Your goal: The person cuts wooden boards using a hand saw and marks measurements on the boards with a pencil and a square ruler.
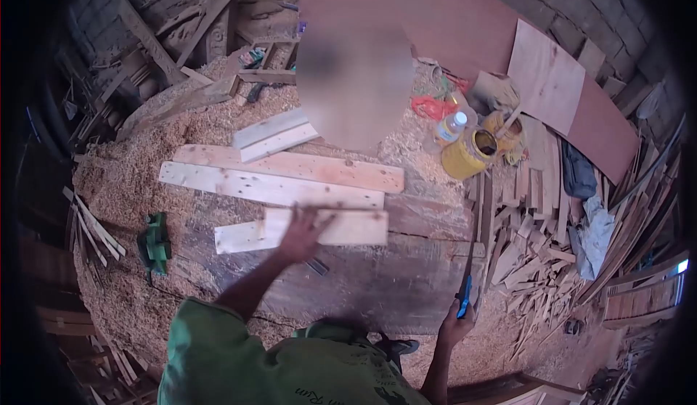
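Observation:
My left hand point(301, 234) lies with spread fingers on a short pale board point(356, 228) on the wooden bench point(428, 274). Part of that board is hidden under the hand. A second short board point(236, 238) pokes out to its left. In my right hand point(455, 326), at the bench's near right side, is a handsaw point(465, 292) with a blue handle, its thin dark blade pointing away from me. Just beyond the left hand lie two long planks, a white one point(268, 187) and a browner one point(290, 161). A small dark metal piece point(317, 266) rests near my left wrist.
A green power tool point(155, 244) sits in shavings at left. Short planks point(276, 135) lie farther back, beside a blurred patch. A yellow container point(465, 157) and a plastic bottle point(451, 125) stand at back right. Wood offcuts point(537, 267) heap up on the right.

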Action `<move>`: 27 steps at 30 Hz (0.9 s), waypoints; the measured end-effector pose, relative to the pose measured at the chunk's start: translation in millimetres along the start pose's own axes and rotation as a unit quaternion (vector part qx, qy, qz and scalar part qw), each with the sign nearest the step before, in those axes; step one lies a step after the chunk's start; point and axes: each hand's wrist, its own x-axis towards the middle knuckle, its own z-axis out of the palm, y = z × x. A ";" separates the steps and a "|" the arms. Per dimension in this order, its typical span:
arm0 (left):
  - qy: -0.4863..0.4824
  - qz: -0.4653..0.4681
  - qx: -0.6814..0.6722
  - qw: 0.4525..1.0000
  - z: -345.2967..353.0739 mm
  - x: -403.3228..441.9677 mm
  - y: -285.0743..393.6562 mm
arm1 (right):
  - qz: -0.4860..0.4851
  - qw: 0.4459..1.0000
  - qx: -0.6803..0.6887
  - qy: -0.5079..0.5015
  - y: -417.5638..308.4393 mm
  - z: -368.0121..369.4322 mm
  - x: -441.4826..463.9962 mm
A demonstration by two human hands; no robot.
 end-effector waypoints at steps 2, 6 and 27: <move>-0.046 -0.045 0.009 0.998 -45.6 17.2 -67.5 | 0.011 1.000 0.000 -0.029 -19.1 9.8 -1.9; 0.145 -0.093 0.201 0.964 -49.4 43.0 -195.3 | -0.083 0.996 -0.033 -0.030 -3.7 46.1 -6.7; 0.183 -0.446 -0.035 0.875 61.7 -12.9 -147.5 | -0.199 0.917 -0.298 -0.175 -44.3 268.9 42.0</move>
